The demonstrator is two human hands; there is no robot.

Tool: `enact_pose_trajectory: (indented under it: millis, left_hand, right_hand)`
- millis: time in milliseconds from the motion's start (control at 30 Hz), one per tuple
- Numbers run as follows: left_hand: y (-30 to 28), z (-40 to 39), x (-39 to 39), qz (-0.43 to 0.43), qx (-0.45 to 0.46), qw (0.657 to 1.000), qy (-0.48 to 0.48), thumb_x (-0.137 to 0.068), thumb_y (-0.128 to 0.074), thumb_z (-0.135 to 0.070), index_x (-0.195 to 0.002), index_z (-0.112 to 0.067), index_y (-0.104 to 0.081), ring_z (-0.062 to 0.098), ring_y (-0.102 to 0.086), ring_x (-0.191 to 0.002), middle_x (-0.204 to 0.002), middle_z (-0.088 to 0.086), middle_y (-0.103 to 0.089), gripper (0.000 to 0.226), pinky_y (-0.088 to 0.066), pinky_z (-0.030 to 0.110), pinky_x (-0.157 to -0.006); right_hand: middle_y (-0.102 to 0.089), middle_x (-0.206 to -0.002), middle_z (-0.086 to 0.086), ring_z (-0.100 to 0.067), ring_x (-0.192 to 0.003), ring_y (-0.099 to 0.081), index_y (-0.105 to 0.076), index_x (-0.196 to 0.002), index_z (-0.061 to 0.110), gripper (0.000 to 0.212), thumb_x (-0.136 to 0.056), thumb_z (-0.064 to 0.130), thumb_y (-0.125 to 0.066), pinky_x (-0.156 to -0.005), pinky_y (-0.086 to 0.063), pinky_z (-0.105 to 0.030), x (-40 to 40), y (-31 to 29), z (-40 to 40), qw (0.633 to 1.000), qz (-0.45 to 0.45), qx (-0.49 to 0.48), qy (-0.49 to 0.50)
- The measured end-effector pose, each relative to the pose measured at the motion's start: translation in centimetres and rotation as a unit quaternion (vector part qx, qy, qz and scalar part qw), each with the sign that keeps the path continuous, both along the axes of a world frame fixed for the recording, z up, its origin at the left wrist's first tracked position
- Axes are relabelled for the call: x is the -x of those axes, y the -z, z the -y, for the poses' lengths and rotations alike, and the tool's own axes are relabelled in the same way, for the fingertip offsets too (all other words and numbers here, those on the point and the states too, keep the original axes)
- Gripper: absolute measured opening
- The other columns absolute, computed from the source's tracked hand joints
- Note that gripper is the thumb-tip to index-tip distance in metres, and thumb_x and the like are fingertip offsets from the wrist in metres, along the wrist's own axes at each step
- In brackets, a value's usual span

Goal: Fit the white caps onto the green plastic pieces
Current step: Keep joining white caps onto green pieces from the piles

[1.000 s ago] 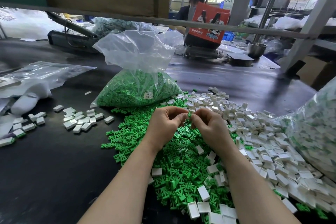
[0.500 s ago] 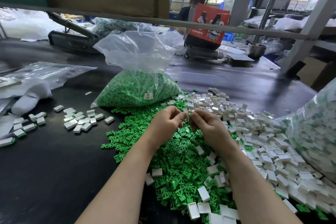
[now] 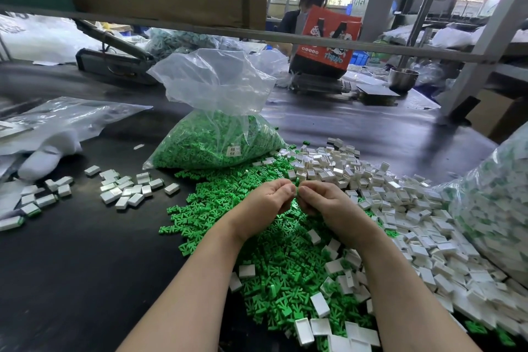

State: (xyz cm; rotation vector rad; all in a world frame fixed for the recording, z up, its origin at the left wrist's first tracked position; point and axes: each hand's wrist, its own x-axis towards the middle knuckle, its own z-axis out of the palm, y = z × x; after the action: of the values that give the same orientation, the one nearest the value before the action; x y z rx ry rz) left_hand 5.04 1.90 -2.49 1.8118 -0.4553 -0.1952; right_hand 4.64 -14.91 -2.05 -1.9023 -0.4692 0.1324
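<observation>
Both hands meet over the green pile (image 3: 274, 260) mid-table, fingertips touching. The left hand (image 3: 264, 203) and right hand (image 3: 323, 204) are both curled tight and seem to pinch one tiny part between them, but it's hidden by the fingers so I can't tell what it is. The loose white caps (image 3: 400, 208) are heaped just right of the hands, and a bag (image 3: 217, 128) of green pieces sits behind. Finished caps (image 3: 125, 188) lie far left on the table (image 3: 71, 266).
</observation>
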Motion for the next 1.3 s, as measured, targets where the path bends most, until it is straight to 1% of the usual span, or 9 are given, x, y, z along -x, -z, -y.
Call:
enact_pose_trajectory:
  millis: [233, 333, 433, 700, 767, 867, 1000, 1100, 1300]
  left_hand:
    - [0.23, -0.23, -0.12, -0.001, -0.016, 1.000, 0.022, -0.105, -0.039, -0.021, -0.075, -0.023, -0.050, 0.000, -0.036, -0.055, -0.065, -0.010, -0.041, 0.032, -0.033, 0.014, -0.055]
    - [0.24, -0.40, -0.13, -0.008, -0.041, 0.999, 0.030, -0.105, -0.041, -0.024, -0.087, -0.008, -0.053, 0.008, -0.038, -0.062, -0.070, -0.005, -0.042, 0.027, -0.034, 0.019, -0.059]
    - [0.22, -0.41, -0.17, -0.005, -0.049, 0.998, 0.033, -0.105, -0.041, -0.024, -0.103, 0.007, -0.051, 0.016, -0.038, -0.075, -0.080, 0.005, -0.042, 0.032, -0.035, 0.034, -0.071]
    - [0.23, -0.47, -0.26, -0.007, -0.054, 0.998, 0.044, -0.105, -0.041, -0.022, -0.114, 0.008, -0.051, 0.018, -0.041, -0.084, -0.091, 0.008, -0.048, 0.033, -0.038, 0.040, -0.082]
    - [0.38, -0.52, -0.37, -0.013, -0.050, 0.997, 0.049, -0.105, -0.042, -0.022, -0.113, 0.007, -0.053, 0.017, -0.042, -0.082, -0.089, 0.006, -0.048, 0.032, -0.038, 0.038, -0.081]
    - [0.37, -0.56, -0.36, -0.017, -0.052, 0.996, 0.065, -0.104, -0.043, -0.023, -0.107, -0.007, -0.061, 0.005, -0.049, -0.074, -0.079, -0.008, -0.056, 0.024, -0.041, 0.022, -0.076]
    - [0.68, -0.36, -0.41, -0.020, -0.029, 0.998, 0.048, -0.105, -0.042, -0.023, -0.102, 0.000, -0.056, 0.010, -0.043, -0.075, -0.081, 0.000, -0.048, 0.026, -0.039, 0.026, -0.074]
    - [0.67, -0.33, -0.39, -0.010, -0.010, 0.999, 0.040, -0.105, -0.041, -0.022, -0.087, -0.016, -0.053, 0.001, -0.040, -0.062, -0.070, -0.010, -0.043, 0.023, -0.036, 0.016, -0.062]
    - [0.44, -0.13, -0.29, -0.015, 0.030, 0.999, 0.031, -0.106, -0.039, -0.017, -0.082, -0.020, -0.053, -0.007, -0.042, -0.054, -0.065, -0.014, -0.047, 0.028, -0.036, 0.007, -0.056]
  right_hand:
    - [-0.041, -0.057, 0.012, -0.006, -0.054, -0.033, -0.049, -0.072, 0.012, 0.032, -0.103, 0.015, -0.046, -0.054, -0.028, -0.018, -0.12, 0.17, 0.38, 1.000, -0.001, 0.027, -0.011]
    - [-0.041, -0.057, 0.011, -0.007, -0.055, -0.034, -0.049, -0.069, 0.014, 0.034, -0.103, 0.016, -0.047, -0.055, -0.028, -0.021, -0.09, 0.10, 0.41, 0.999, 0.010, 0.046, -0.009]
    - [-0.041, -0.057, 0.012, -0.006, -0.055, -0.035, -0.050, -0.070, 0.014, 0.033, -0.103, 0.016, -0.048, -0.055, -0.029, -0.022, -0.05, 0.02, 0.48, 0.998, 0.013, 0.055, -0.007]
    - [-0.043, -0.062, 0.007, -0.012, -0.061, -0.037, -0.054, -0.083, -0.004, 0.029, -0.102, 0.017, -0.050, -0.061, -0.030, -0.031, -0.01, 0.08, 0.58, 0.997, 0.017, 0.077, -0.005]
    - [-0.043, -0.061, 0.008, -0.011, -0.061, -0.037, -0.055, -0.083, -0.003, 0.028, -0.102, 0.017, -0.050, -0.061, -0.031, -0.030, 0.04, 0.12, 0.58, 0.997, 0.014, 0.075, -0.006]
    - [-0.043, -0.059, 0.013, -0.006, -0.057, -0.037, -0.056, -0.078, 0.005, 0.028, -0.102, 0.016, -0.050, -0.055, -0.031, -0.022, 0.07, 0.09, 0.48, 0.997, 0.016, 0.079, -0.012]
    - [-0.043, -0.056, 0.013, -0.004, -0.054, -0.036, -0.052, -0.073, 0.011, 0.030, -0.103, 0.013, -0.048, -0.054, -0.030, -0.018, 0.10, 0.20, 0.26, 0.998, 0.022, 0.052, -0.004]
    - [-0.045, -0.059, 0.010, -0.008, -0.056, -0.037, -0.052, -0.072, 0.010, 0.031, -0.102, 0.011, -0.048, -0.055, -0.032, -0.020, 0.04, 0.32, 0.00, 0.999, 0.035, 0.039, 0.007]
    - [-0.050, -0.064, 0.002, -0.008, -0.059, -0.043, -0.057, -0.078, 0.004, 0.027, -0.102, 0.014, -0.048, -0.057, -0.037, -0.020, -0.18, 0.68, -0.16, 0.999, 0.038, 0.009, 0.008]
